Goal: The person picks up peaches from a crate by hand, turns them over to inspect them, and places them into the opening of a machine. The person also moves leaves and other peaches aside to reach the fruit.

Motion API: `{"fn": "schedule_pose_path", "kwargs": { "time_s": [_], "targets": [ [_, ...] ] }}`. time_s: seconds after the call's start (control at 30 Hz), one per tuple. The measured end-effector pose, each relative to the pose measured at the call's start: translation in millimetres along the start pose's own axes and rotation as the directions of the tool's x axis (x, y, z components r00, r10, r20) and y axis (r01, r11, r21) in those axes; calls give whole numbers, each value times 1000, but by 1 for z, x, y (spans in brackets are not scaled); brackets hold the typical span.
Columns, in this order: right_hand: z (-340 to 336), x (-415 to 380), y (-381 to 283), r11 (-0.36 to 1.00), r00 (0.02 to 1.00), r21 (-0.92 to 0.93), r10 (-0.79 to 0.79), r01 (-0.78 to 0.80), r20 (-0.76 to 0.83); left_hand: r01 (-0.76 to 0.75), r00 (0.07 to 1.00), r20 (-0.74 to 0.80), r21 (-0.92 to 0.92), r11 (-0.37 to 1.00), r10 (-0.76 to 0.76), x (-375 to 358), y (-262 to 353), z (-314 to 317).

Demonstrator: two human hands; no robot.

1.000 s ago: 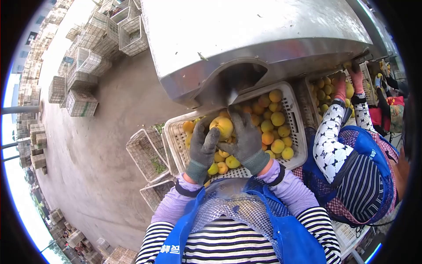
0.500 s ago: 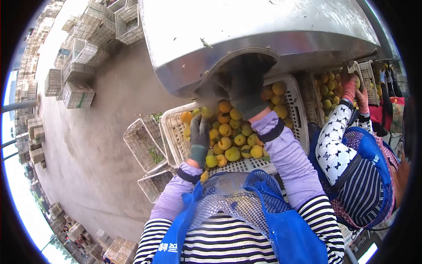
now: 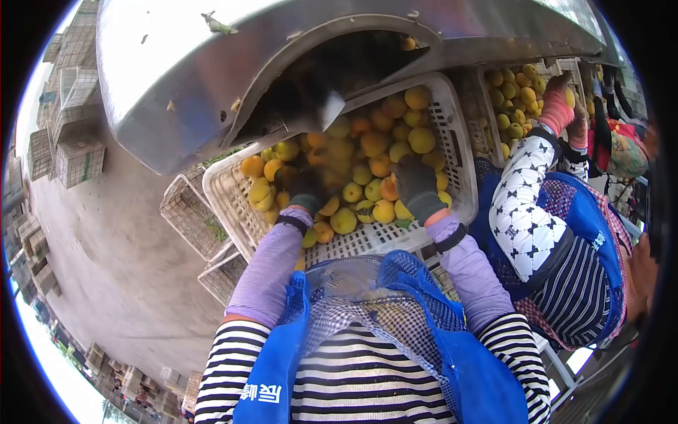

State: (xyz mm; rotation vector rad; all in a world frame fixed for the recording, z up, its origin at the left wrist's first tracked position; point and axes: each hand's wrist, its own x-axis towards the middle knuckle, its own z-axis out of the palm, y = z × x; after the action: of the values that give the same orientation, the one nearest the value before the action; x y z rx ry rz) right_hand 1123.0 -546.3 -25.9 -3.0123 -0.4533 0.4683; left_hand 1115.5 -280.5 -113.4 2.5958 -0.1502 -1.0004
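The right hand (image 3: 415, 185), in a dark knit glove, lies palm-down with fingers loosely curled on round, smooth yellow-orange fruit (image 3: 367, 169); whether it grips one I cannot tell. The left hand (image 3: 302, 189), gloved alike, is sunk among the fruit, its fingers hidden. The fruit fills a white perforated plastic crate (image 3: 233, 205) under a curved, dull steel chute (image 3: 183, 78).

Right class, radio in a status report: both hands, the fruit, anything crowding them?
Left hand and right hand gloved, down among yellow fruit in white crate; grip unclear. Metal chute overhangs crate. Co-worker's arm close alongside.
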Motion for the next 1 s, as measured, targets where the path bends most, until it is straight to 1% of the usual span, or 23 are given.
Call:
{"fn": "schedule_pose_path", "kwargs": {
  "time_s": [0.03, 0.1, 0.13, 0.2, 0.23, 0.3, 0.33, 0.37, 0.4, 0.43, 0.47, 0.5, 0.53, 0.63, 0.67, 0.77, 0.8, 0.87, 0.9, 0.97, 1.0],
  "targets": [
    [9, -1, 3, 998, 1000, -54, 14, -14, -1, -14, 998, 66, -45, 999, 17, -3, 1, -9],
    [31, -2, 6, 986, 999, -161, 34, -35, -8, -11, 992, -127, 109, 994, 25, -4, -12, 29],
    [42, -1, 6, 987, 1000, -160, 26, -29, -16, -2, 974, -222, 183, 983, 43, -7, -15, 43],
    [46, 7, 8, 986, 999, -164, 13, -18, -36, 60, 988, -135, -108, 992, -75, -8, -13, 28],
    [43, 5, 14, 991, 999, -133, 2, 3, 40, 99, 989, -83, -254, 962, -124, -8, -11, 20],
    [1, 6, 7, 998, 983, -58, -26, 37, 181, 96, 985, -113, -287, 953, -134, 6, -22, 43],
    [-8, 6, 4, 987, 989, 159, -2, -22, 148, 100, 981, -131, -301, 948, -145, 9, -30, 48],
    [-14, 6, 1, 926, 992, 373, 21, -65, 121, 103, 986, -50, -574, 812, -161, 1, -26, 31],
    [-21, 4, -3, 815, 993, 571, 50, -100, 103, 112, 989, 30, -791, 602, -145, -18, -13, 1],
    [-31, -2, -11, 682, 999, 729, 20, -49, 49, 132, 990, 104, -931, 339, -99, -40, -1, -25],
    [-45, -7, -21, 522, 1000, 853, -4, 11, -11, 48, 999, 51, -979, 200, 7, -59, 7, -44],
    [-63, -9, -31, 339, 997, 937, -18, 82, -80, -30, 994, -25, -998, 51, 106, -78, 14, -64],
    [-82, -11, -43, 312, 984, 933, -49, 177, -170, -92, 974, -111, -990, -103, 195, -94, 21, -82],
    [-104, -5, -65, 378, 945, 866, -140, 328, -297, 41, 974, -64, -892, -449, 216, -134, 47, -118],
    [-121, -5, -73, 507, 947, 801, -144, 319, -286, 12, 962, -106, -904, -428, 251, -146, 55, -134],
    [-141, -6, -76, 519, 943, 789, -135, 329, -304, -40, 968, -129, -926, -375, 216, -141, 44, -123],
    [-140, -8, -75, 492, 955, 818, -136, 297, -265, 38, 984, -62, -841, -539, 165, -152, 63, -137],
    [-135, -13, -72, 438, 974, 871, -137, 222, -180, -70, 982, -140, -891, -449, 124, -154, 68, -143],
    [-135, -15, -74, 468, 962, 840, -132, 273, -239, -126, 977, -183, -907, -401, 106, -154, 68, -143],
    [-137, -19, -83, 524, 925, 768, -129, 370, -357, -89, 977, -171, -868, -488, 125, -156, 69, -138],
    [-133, -21, -91, 549, 928, 761, -79, 345, -364, -70, 976, -166, -846, -529, 137, -157, 68, -135]
  ]
}}
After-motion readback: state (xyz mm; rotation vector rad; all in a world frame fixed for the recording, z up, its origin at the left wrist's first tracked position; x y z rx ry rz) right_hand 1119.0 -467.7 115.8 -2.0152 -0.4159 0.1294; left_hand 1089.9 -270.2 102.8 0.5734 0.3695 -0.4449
